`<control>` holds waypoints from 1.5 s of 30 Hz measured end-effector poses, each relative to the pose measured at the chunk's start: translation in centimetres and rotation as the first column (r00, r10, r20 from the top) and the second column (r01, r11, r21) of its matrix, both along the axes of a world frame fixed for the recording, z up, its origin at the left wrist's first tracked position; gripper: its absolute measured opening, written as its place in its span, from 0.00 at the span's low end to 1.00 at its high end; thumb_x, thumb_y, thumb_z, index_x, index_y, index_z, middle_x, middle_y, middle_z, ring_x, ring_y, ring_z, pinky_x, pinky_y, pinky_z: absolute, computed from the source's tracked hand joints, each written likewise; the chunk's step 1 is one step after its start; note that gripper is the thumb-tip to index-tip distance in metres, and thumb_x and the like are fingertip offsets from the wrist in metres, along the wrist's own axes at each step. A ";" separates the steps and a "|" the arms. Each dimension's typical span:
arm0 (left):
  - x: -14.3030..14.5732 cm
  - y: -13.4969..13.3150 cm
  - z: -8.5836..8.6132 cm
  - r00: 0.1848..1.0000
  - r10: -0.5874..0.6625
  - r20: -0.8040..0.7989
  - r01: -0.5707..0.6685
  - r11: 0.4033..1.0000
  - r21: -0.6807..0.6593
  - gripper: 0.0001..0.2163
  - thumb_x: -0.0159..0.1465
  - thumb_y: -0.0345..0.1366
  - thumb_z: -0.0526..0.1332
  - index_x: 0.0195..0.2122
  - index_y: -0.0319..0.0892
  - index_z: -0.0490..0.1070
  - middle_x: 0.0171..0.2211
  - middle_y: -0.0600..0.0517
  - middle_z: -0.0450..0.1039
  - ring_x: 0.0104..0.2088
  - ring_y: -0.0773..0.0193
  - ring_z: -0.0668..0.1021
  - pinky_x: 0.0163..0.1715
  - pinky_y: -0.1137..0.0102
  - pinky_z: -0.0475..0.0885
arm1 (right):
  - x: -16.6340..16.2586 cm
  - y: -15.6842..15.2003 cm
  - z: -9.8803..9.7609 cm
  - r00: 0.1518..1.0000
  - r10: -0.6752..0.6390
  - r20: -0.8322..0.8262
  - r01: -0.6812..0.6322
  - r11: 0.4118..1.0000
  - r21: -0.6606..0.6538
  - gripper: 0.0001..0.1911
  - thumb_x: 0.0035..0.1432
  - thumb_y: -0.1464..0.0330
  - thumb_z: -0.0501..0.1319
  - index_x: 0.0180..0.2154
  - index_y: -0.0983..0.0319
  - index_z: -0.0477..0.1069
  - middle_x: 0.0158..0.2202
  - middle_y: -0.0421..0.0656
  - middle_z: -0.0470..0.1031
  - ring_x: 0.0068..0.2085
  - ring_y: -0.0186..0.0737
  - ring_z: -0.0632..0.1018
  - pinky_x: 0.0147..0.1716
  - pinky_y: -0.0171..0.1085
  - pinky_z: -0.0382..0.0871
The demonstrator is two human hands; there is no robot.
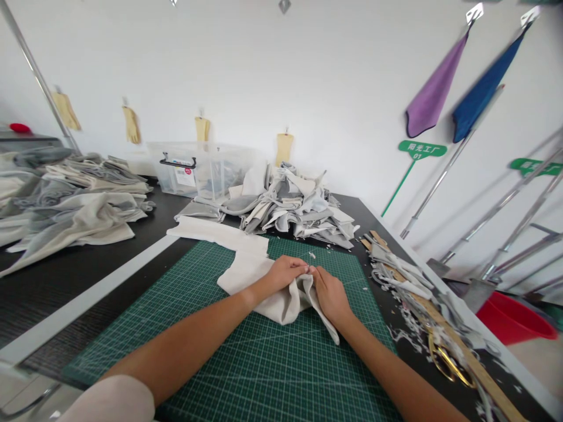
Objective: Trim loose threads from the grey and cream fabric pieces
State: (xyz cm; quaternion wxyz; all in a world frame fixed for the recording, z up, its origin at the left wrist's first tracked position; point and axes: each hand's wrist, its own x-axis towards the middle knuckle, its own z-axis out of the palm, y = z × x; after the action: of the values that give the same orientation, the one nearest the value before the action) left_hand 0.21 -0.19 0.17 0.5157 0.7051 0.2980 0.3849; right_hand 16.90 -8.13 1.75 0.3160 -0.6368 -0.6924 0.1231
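Observation:
A cream-coloured piece of fabric [250, 266] lies partly on the green cutting mat [281, 369], its right part lifted into folds. My left hand [288, 274] pinches its upper edge with thumb and forefinger. Close beside it, fingertips nearly touching, my right hand [329, 293] is closed on the same edge, and a flap hangs below it toward the mat. Whether anything small sits between the fingertips is too fine to make out. Another white fabric strip [220, 234] lies flat just behind, across the mat's far edge.
A heap of grey and cream fabric pieces [294, 205] stands behind the mat, beside a clear plastic bin [206, 170]. More fabric [88, 193] is piled at left. Along the right edge lie gold-handled scissors [446, 360], a wooden strip [466, 357] and scraps. A red bucket [512, 319] stands beyond.

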 end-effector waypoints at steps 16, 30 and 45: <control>0.0 -0.6 1.1 1.000 0.015 0.003 -0.015 0.999 0.034 0.17 0.64 0.47 0.59 0.36 0.37 0.79 0.32 0.50 0.77 0.33 0.64 0.75 0.34 0.72 0.67 | 0.7 0.9 0.5 0.833 -0.026 -0.553 -0.031 0.995 -0.093 0.25 0.62 0.46 0.53 0.29 0.60 0.67 0.20 0.34 0.58 0.24 0.34 0.60 0.24 0.33 0.54; 0.3 -0.3 3.1 0.973 0.225 0.046 -0.230 0.953 0.196 0.16 0.66 0.45 0.56 0.38 0.39 0.78 0.35 0.50 0.79 0.37 0.62 0.77 0.40 0.71 0.69 | -0.3 0.2 3.4 0.773 -0.146 -0.618 -0.137 0.912 -0.387 0.19 0.53 0.56 0.63 0.23 0.58 0.57 0.15 0.30 0.51 0.18 0.28 0.51 0.17 0.32 0.42; -4.6 -2.6 18.5 0.758 0.449 0.473 -0.622 0.715 0.319 0.14 0.67 0.46 0.59 0.41 0.41 0.77 0.38 0.50 0.78 0.41 0.60 0.76 0.45 0.68 0.69 | 2.9 -0.1 9.6 0.986 0.079 -0.145 -0.098 0.987 -0.131 0.15 0.55 0.56 0.62 0.28 0.60 0.76 0.22 0.38 0.71 0.26 0.39 0.70 0.26 0.33 0.58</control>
State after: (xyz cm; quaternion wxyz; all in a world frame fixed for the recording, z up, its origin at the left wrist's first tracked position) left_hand -4.36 -2.75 18.62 0.2435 0.6026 0.2931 0.7012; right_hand 19.81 -8.19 11.33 0.3133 -0.6155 -0.6861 0.2287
